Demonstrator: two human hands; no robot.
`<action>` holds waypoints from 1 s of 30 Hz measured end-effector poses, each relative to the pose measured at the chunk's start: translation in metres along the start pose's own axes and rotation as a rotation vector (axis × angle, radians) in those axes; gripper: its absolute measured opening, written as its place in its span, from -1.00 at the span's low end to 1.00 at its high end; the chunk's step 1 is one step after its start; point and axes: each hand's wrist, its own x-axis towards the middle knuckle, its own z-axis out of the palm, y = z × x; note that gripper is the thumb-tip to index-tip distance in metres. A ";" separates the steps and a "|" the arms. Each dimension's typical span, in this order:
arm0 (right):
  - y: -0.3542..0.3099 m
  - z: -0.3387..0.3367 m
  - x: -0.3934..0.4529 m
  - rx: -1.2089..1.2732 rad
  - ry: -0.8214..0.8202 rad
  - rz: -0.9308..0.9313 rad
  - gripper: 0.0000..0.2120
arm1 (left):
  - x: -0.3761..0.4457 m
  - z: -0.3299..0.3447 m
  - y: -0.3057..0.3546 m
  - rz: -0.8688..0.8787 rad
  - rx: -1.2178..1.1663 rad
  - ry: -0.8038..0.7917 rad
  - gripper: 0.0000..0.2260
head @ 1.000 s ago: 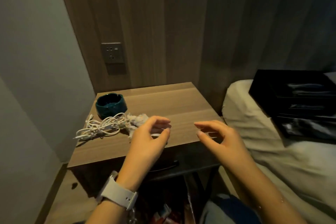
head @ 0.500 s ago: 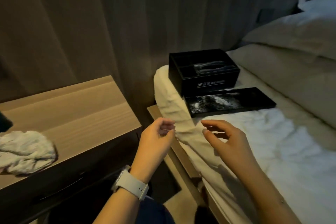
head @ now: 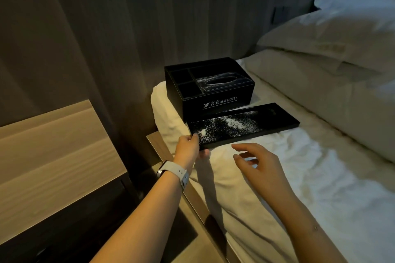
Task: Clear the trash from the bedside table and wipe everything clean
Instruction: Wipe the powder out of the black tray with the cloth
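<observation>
Since the earlier frames the view has swung away from the bedside table [head: 53, 156] toward the bed [head: 299, 177], and the left hand [head: 189, 147], formerly held free in the air, has come forward to the black tray [head: 245, 128]. Landmark: the black tray, a long shallow dish lying on the white sheet, its floor dusted with pale powder or specks. Just behind the tray, touching or nearly touching its far edge, stands a black tissue box [head: 211, 89] with open compartments at its left end and white "HOTEL" lettering on its front face. Right of and beyond the tray lie two pillows [head: 331, 49] against a dark panelled wall [head: 149, 17]. Left of the tray, across a narrow gap, only the light wood top of the bedside table shows, at the frame's left edge.

Left hand: fingers curled round the tray's near-left corner, thumb on the rim, grasping it; a white watch [head: 175, 173] sits on the wrist. Right hand [head: 256, 162]: hovers above the sheet just in front of the tray, fingers spread and loosely bent, holding nothing, clear of the tray.
</observation>
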 end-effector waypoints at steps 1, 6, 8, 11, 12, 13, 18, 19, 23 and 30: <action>0.000 0.000 -0.001 0.007 0.008 -0.002 -0.80 | 0.000 0.000 -0.001 0.004 0.005 -0.004 -0.72; -0.005 0.000 -0.014 0.046 0.025 -0.008 -0.80 | -0.026 -0.009 0.001 0.020 -0.115 -0.070 -0.77; -0.010 0.000 -0.020 0.081 0.023 -0.005 -0.79 | -0.050 -0.015 0.007 0.044 -0.209 -0.065 -0.79; -0.024 -0.001 -0.032 0.113 0.013 -0.037 -0.77 | -0.079 -0.037 0.007 0.098 -0.300 -0.028 -0.88; -0.030 0.000 -0.038 0.118 0.004 -0.056 -0.77 | -0.087 -0.047 0.005 0.109 -0.320 -0.020 -0.85; -0.036 0.002 -0.043 0.120 -0.005 -0.073 -0.77 | -0.093 -0.058 0.003 0.117 -0.319 -0.012 -0.80; -0.070 0.020 -0.070 0.171 -0.120 -0.149 -0.75 | -0.138 -0.122 -0.005 0.178 -0.392 0.126 -0.80; -0.077 0.027 -0.075 0.185 -0.148 -0.163 -0.75 | -0.149 -0.136 -0.005 0.198 -0.418 0.153 -0.83; -0.104 0.066 -0.096 0.230 -0.296 -0.185 -0.76 | -0.185 -0.198 -0.009 0.254 -0.507 0.241 -0.80; -0.163 0.152 -0.131 0.225 -0.518 -0.248 -0.77 | -0.220 -0.326 -0.017 0.327 -0.443 0.446 -0.85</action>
